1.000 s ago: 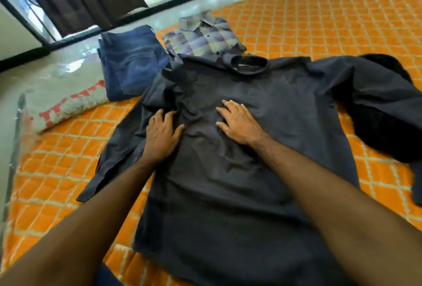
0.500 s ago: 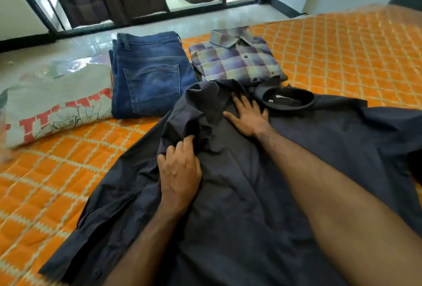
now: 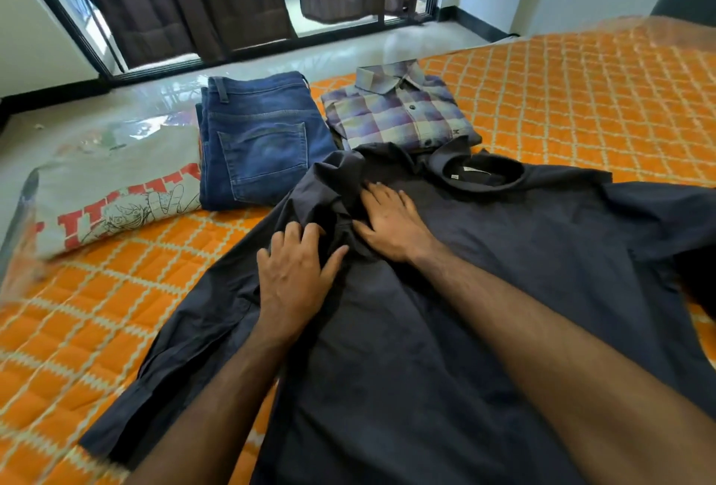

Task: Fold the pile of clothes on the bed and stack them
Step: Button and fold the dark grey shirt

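A dark grey long-sleeved shirt (image 3: pixel 484 291) lies spread on the orange quilted bed (image 3: pixel 581 97), collar at the far side. Its left shoulder is bunched into a raised fold. My left hand (image 3: pixel 298 275) rests on the shirt just below that fold, with its fingertips at the bunched cloth and its thumb spread. My right hand (image 3: pixel 391 221) presses flat on the shirt beside the fold, near the collar. Behind the shirt lie folded blue jeans (image 3: pixel 259 143), a folded plaid shirt (image 3: pixel 395 112) and a grey T-shirt with red print (image 3: pixel 116 190).
The shirt's left sleeve (image 3: pixel 162 376) trails toward the bed's near left. The bed's far edge meets a glossy floor (image 3: pixel 368 54) in front of a curtained glass door (image 3: pixel 193 0). Bare quilt shows at the right rear and the left front.
Both hands have moved up the shirt from its middle to the bunched left shoulder. The view has tilted up and shows more of the folded clothes.
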